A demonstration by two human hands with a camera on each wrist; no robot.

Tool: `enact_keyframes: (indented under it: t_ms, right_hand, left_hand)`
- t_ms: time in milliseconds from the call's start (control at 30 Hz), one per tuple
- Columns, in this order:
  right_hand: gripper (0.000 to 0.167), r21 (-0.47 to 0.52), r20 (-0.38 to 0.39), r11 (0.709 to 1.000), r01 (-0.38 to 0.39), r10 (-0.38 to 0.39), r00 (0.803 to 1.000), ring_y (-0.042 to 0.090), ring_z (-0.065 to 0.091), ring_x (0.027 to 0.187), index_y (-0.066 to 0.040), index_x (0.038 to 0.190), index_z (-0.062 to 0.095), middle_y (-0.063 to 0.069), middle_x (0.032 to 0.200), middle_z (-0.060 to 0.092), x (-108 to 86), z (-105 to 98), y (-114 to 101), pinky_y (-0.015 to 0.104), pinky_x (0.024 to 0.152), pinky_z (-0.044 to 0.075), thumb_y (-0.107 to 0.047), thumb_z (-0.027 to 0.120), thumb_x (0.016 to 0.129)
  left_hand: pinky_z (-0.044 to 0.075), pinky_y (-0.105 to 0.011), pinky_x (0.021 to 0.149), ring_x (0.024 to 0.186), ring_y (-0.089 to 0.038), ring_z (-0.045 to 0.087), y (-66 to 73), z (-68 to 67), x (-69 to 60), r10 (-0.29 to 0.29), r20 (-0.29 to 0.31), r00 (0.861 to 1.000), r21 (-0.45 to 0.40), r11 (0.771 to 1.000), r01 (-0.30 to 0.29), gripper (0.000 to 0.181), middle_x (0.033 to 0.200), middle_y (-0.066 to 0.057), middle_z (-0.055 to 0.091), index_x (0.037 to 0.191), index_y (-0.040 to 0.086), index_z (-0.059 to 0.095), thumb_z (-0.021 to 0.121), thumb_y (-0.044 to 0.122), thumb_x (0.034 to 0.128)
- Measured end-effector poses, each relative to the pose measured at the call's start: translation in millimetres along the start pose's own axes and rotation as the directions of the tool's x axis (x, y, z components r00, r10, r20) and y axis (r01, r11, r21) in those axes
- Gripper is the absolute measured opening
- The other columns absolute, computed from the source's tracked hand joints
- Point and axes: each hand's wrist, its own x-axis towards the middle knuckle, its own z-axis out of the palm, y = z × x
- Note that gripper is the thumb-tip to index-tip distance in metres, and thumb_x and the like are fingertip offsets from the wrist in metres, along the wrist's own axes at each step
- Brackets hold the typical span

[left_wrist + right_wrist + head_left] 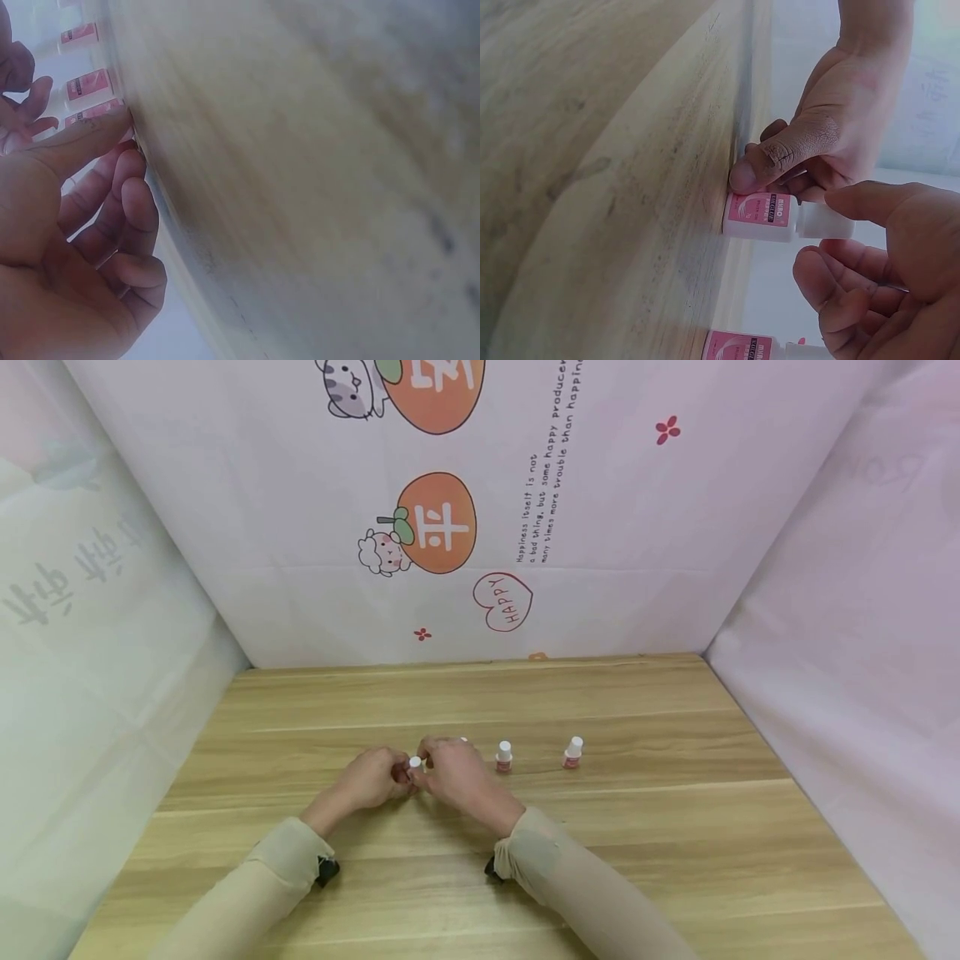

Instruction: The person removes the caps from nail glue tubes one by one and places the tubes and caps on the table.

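A small white nail glue bottle (761, 214) with a pink label stands upright on the table, between both hands. My left hand (377, 775) pinches its lower body, the thumb close to the tabletop. My right hand (461, 777) holds the white cap (823, 222) between thumb and fingers; the cap sits on the bottle. In the left wrist view my left hand (82, 225) covers part of the held bottle.
To the right stand more matching bottles: one (463, 740) mostly hidden behind my right hand, another (504, 758) beside it, and one (573, 753) farther right. The wooden table (637, 860) meets white printed cloth (600, 610) at its back and sides.
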Motion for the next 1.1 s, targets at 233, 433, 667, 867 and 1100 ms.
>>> enact_keyframes:
  t_ms: [233,433,667,867,1100]
  right_hand:
    - [0.026,0.01,-0.004,1.0,-0.002,0.002,1.0,0.011,0.061,0.075,-0.018,0.104,0.066,-0.002,0.094,0.072,0.7,0.9,0.5,0.021,0.061,0.046,-0.04,0.069,0.093]
    - [0.026,0.009,-0.005,1.0,-0.007,0.007,1.0,0.01,0.061,0.074,-0.018,0.105,0.066,-0.002,0.093,0.072,0.8,1.6,0.3,0.02,0.06,0.045,-0.041,0.07,0.092]
    - [0.026,-0.003,-0.006,1.0,-0.015,0.015,1.0,0.009,0.06,0.073,-0.018,0.104,0.066,-0.003,0.092,0.072,1.2,2.7,-0.1,0.02,0.06,0.045,-0.041,0.07,0.092]
    - [0.025,-0.006,-0.016,1.0,-0.021,0.021,1.0,0.01,0.059,0.073,-0.019,0.101,0.066,-0.005,0.09,0.071,2.0,3.8,0.3,0.022,0.06,0.045,-0.04,0.072,0.09]
    - [0.023,0.011,-0.012,0.999,-0.03,0.03,0.999,0.011,0.059,0.074,-0.02,0.1,0.067,-0.004,0.09,0.072,1.8,4.3,0.4,0.024,0.062,0.045,-0.039,0.073,0.09]
  left_hand:
    - [0.04,-0.023,0.061,0.064,-0.007,0.049,0.1,-1.1,0.0,-0.002,0.006,1.0,0.005,1.0,0.002,0.021,0.07,0.007,0.059,0.075,0.017,0.061,0.08,0.014,0.0828]
    - [0.041,-0.024,0.062,0.065,-0.008,0.05,-0.8,-0.7,0.3,-0.007,0.004,1.0,-0.007,1.0,0.007,0.019,0.07,0.007,0.06,0.076,0.017,0.063,0.08,0.014,0.0824]
    - [0.04,-0.024,0.062,0.065,-0.008,0.049,-1.8,-0.1,0.2,0.006,-0.005,1.0,-0.005,1.0,-0.006,0.021,0.069,0.007,0.058,0.075,0.017,0.061,0.081,0.014,0.0819]
    - [0.039,-0.025,0.062,0.065,-0.009,0.049,-0.3,-0.7,0.5,-0.002,-0.003,1.0,-0.007,1.0,0.002,0.022,0.069,0.006,0.058,0.075,0.017,0.061,0.081,0.013,0.0818]
    - [0.039,-0.024,0.061,0.065,-0.008,0.048,-0.5,0.2,0.7,-0.008,0.006,1.0,-0.01,1.0,0.008,0.021,0.069,0.007,0.057,0.076,0.017,0.062,0.081,0.013,0.0823]
